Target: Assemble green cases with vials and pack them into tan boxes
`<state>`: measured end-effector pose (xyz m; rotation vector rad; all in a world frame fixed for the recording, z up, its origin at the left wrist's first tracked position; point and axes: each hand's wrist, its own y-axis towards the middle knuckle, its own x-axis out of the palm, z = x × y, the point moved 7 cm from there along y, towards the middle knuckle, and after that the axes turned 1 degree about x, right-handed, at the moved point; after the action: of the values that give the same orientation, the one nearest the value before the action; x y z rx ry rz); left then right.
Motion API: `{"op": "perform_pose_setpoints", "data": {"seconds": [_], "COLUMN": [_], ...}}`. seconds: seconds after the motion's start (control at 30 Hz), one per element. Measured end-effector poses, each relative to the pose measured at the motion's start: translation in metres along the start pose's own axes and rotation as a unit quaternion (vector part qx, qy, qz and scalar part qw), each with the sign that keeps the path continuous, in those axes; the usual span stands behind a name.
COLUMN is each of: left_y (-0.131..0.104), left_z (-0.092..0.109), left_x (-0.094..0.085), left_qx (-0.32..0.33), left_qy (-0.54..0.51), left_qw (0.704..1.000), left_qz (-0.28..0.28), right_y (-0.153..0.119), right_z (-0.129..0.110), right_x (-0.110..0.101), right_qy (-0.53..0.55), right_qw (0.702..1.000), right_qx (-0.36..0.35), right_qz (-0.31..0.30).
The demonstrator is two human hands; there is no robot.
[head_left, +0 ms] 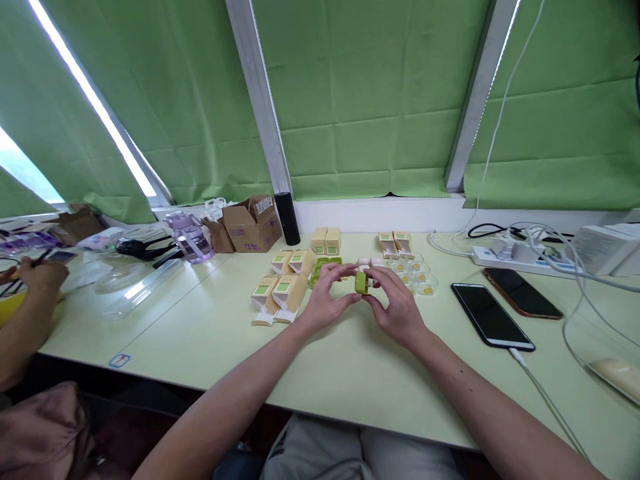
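In front of me, a small hollow green plastic piece [361, 284] is held up over the table. My left hand [330, 293] curls in from the left, thumb and fingertips closed on its edge. From the other side my right hand [395, 303] pinches the same piece. Behind my left hand lie more green pieces [316, 272], partly hidden by it. Clear rounded plastic pieces with yellow centres [425, 279] sit behind my right hand. Small cream boxes with green panels [283, 293] stand to the left, their flaps open. Small pale pink pieces [369, 261] show just beyond my fingers.
More small cream boxes [326, 240] stand farther back. A cardboard box [253, 225], a black cylinder [287, 219] and a lilac bottle [189, 237] line the wall. Two phones [493, 317], a power strip [520, 260] and cables lie right. Another person's hand [43, 275] is far left.
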<state>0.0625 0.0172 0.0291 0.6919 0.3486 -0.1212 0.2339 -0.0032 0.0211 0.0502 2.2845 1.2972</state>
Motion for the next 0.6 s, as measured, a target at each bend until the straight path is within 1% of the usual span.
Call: {"op": "perform_pose_setpoints", "data": {"seconds": [0.1,0.2,0.3,0.47,0.6], "left_y": [0.001,0.001,0.001,0.0,0.0], "left_z": [-0.002,-0.011,-0.021,-0.03,-0.032], "left_x": [-0.003,-0.004,0.0,0.007,0.009], "left_qx": [-0.018,-0.06,-0.093,-0.114,-0.126], "left_qy": [0.024,0.044,0.031,-0.005,-0.011], "left_qw": [0.999,0.996,0.994,0.992,0.991], "left_qz": [0.017,0.038,0.041,0.044,0.04], "right_y": [0.0,0.0,-0.001,-0.003,-0.003], "right_z": [0.002,0.002,0.002,0.002,0.003], "right_x": [-0.002,-0.003,-0.001,0.002,0.003], "right_qy": [0.021,0.031,0.03,0.011,0.001], "right_qw": [1.0,0.999,0.999,1.0,1.0], "right_qx": [0.016,0.025,0.022,0.009,0.003], "right_qz": [0.014,0.025,0.028,0.02,0.015]}}
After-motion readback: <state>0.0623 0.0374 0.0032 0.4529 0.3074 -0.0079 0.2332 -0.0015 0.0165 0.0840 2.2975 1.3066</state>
